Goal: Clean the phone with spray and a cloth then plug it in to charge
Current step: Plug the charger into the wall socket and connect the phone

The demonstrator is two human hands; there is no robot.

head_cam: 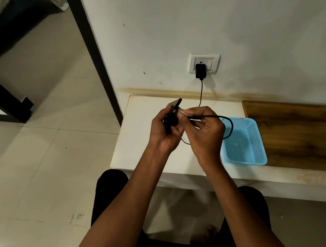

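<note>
Plugging stage: cleaning looks done, cable end being brought to the phone.
surface (148, 112): white, against wall; both hands held above it.
basket (258, 142): blue, on surface, just right of the hands.
left hand (165, 131): fingers curled round phone, holding it edge-up and tilted.
right hand (206, 130): fingers pinching the connector end of the cable, tip aimed at the phone's lower edge.
phone (174, 110): dark, in left hand, off the surface.
charger (200, 71): already in wall socket.
cable (228, 123): runs down from charger, loops over the basket to the right hand.
risk: connector misaligned or flipped, jams at port; slack loop could snag the basket rim and tug it.
unclear: whether tip has entered the port, hidden by fingers.
</note>
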